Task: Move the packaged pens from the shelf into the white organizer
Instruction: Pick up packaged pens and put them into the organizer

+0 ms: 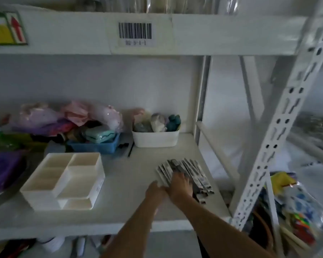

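A: White steel everywhere in the head view, and on the shelf (119, 205) the packaged pens (185, 172) lay fanned flat, to the right of the white organizer (64, 181) and apart from it.

B: And the hands?

A: The right hand (180, 187) was pressed palm-down on the near end of the fan. The left hand (155, 192) was tucked against the fan's left edge, touching the right. Blur hid whether either had closed round a pack, so I couldn't tell.

B: How would you do it well?

A: I'd square the fan into one bundle first, edges aligned, then pinch it across the middle. Loose sleeves would probably slide. The organizer's compartments looked empty, and the long one seemed likeliest to suit the packs.

B: Any writing?

A: A barcode label (135, 31) on the beam above the organizer; its code was too blurred to read reliably. The pack print was unreadable.
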